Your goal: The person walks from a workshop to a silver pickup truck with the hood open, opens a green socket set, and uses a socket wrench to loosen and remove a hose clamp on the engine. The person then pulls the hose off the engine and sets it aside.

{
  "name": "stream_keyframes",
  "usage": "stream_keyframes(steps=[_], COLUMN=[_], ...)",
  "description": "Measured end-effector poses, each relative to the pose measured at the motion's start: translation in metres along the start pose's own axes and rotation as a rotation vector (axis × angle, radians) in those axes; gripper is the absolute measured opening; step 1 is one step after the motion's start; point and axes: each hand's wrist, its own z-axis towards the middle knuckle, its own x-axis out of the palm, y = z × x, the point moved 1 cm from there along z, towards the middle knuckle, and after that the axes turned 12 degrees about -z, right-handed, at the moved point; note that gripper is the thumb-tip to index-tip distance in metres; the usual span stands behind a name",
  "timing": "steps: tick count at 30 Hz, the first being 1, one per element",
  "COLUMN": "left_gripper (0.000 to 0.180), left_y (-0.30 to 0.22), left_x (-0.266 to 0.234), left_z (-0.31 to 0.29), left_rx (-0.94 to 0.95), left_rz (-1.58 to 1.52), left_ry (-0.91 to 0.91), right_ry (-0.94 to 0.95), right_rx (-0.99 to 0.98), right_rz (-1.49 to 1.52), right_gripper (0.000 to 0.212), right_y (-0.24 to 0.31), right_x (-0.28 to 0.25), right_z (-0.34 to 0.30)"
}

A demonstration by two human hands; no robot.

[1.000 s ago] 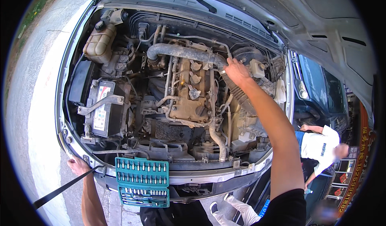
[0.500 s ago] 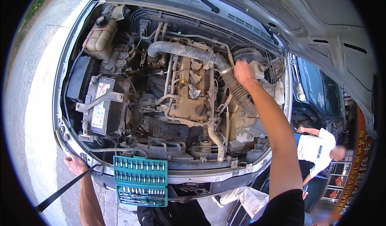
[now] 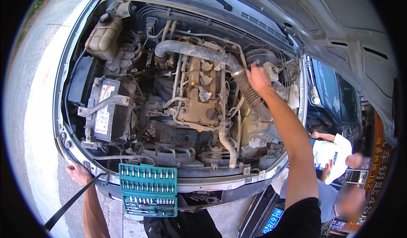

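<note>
My right hand (image 3: 259, 79) reaches far into the engine bay, beside the metal clamp (image 3: 238, 73) that joins a grey intake pipe (image 3: 195, 49) to a ribbed rubber hose (image 3: 250, 93). Its fingers are bent together near a thin upright pipe; what lies between them is hidden. At the car's near left corner my left hand (image 3: 79, 173) curls its fingers against the front edge (image 3: 70, 155) of the bodywork. A dark rod (image 3: 76, 200) crosses close by that wrist. A green socket set case (image 3: 148, 180) lies unfolded on the front crossmember, holding rows of sockets and bits.
The dusty engine cover (image 3: 196, 106) fills the middle. Left of it sit a battery (image 3: 106, 111) under a metal bracket and a coolant tank (image 3: 104, 37). The raised bonnet (image 3: 322, 17) hangs overhead. Two people, one in a white shirt (image 3: 333, 157), are at the right beside another car.
My right hand has shifted slightly downward and tilted, staying by the clamp. My left hand keeps its place. A person in grey has come into view at the right, and a blue number plate now shows.
</note>
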Motion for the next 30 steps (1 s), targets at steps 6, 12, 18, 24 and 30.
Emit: stream_keyframes(steps=[6,12,18,24,30], left_gripper=[0.055,0.056,0.054,0.049,0.046], left_y=[0.006,0.0,-0.004,-0.009,-0.007], left_x=[0.001,-0.001,-0.005,-0.006,-0.001], left_z=[0.007,0.005,0.001,-0.002,-0.003], left_rx=[0.066,-0.022,0.001,0.01,0.053], left_rz=[0.016,0.045,0.047,0.051,0.104], left_ry=[0.041,0.06,0.064,0.021,-0.005], right_ry=[-0.259,-0.163,-0.336,-0.364,-0.44], right_rx=[-0.437,-0.172,-0.454,-0.447,-0.29], right_rz=[-0.355,-0.103,-0.282,-0.235,-0.126], right_gripper=[0.025,0.038,0.035,0.024,0.017], right_y=[-0.011,-0.016,-0.024,-0.026,-0.018], right_x=[0.009,0.02,0.022,0.031,0.047], right_z=[-0.001,0.006,-0.005,-0.014,-0.006])
